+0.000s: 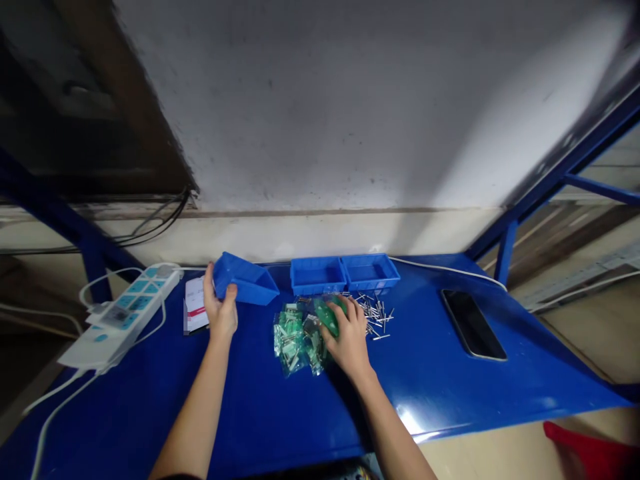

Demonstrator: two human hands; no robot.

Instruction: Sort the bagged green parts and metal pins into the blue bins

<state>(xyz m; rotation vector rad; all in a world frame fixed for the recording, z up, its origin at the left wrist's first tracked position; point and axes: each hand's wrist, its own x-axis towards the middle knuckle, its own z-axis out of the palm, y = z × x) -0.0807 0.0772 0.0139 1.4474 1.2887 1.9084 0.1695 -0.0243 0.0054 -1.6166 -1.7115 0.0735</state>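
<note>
My left hand (220, 308) is closed on the edge of a small blue plastic bin (243, 279), which it holds tilted with the open side toward the right. My right hand (350, 337) has its fingers curled over a green plastic packet (327, 316); what lies under the palm is hidden. Beside it on the table are clear bags (290, 339) filled with small green and whitish parts. Loose thin metal pins (379, 316) are scattered to the right of this hand. Two more blue bins (318, 273) stand side by side behind the bags, near the wall.
The blue table (420, 373) carries a white power strip (125, 317) with cables at the left. A white and red printed item (195, 305) lies behind my left hand. A dark phone (473, 324) rests at the right. Blue frame posts (506, 252) rise at both ends.
</note>
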